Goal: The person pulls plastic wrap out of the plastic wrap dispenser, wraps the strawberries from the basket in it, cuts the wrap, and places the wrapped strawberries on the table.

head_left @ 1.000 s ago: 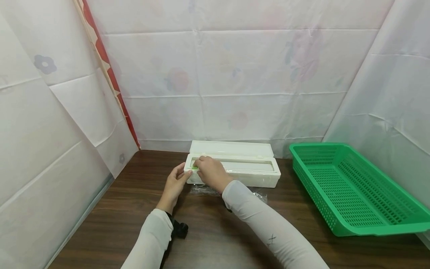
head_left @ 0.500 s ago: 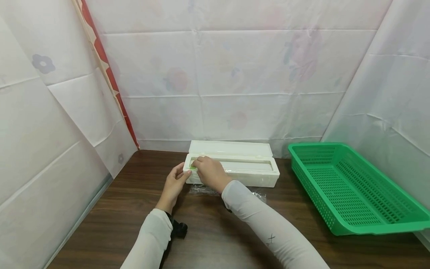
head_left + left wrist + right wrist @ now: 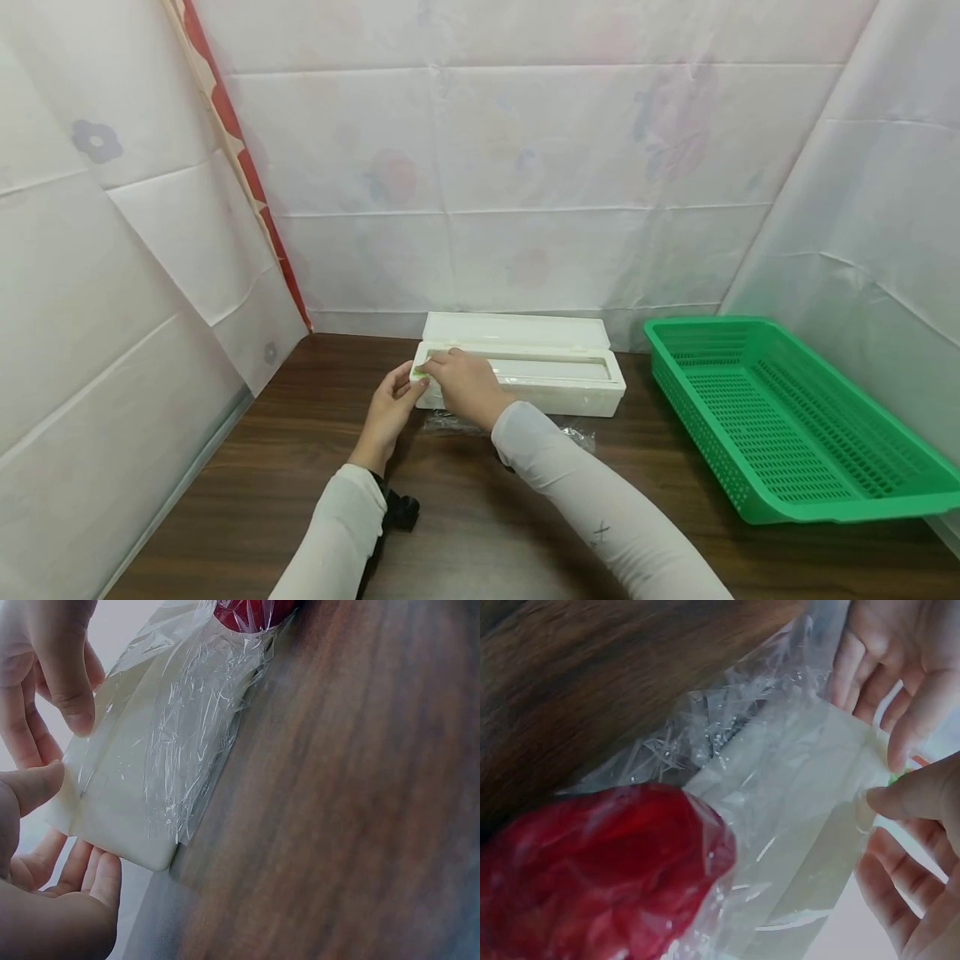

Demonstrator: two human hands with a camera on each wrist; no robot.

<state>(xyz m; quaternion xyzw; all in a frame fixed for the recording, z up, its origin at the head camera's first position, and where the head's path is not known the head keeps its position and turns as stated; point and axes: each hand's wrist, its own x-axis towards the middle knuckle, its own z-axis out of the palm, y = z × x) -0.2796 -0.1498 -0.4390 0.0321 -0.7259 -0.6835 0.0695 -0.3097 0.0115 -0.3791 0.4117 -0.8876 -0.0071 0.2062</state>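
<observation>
A long white cling film dispenser [image 3: 555, 396] stands on the table, its lid [image 3: 517, 330] tipped up at the back. My left hand [image 3: 388, 417] grips its left end, thumb at the front edge. At that same end my right hand [image 3: 465, 385] pinches a small green slide cutter [image 3: 420, 372], mostly covered by the fingers. Clear film [image 3: 195, 742] drapes down the dispenser's front onto the table. Wrapped in film, a rounded red thing [image 3: 607, 870] lies close in front; its kind is unclear, and my right arm hides it in the head view.
To the right sits a green perforated basket [image 3: 750, 417] near the side curtain. Pale printed sheets [image 3: 525, 167] rise behind and at both sides of the brown wooden table [image 3: 300, 442]. A black wrist camera [image 3: 402, 511] is strapped on the left wrist.
My right hand has slid a little to the left with the green slide cutter, coming up to the dispenser's left end. The left hand keeps its hold.
</observation>
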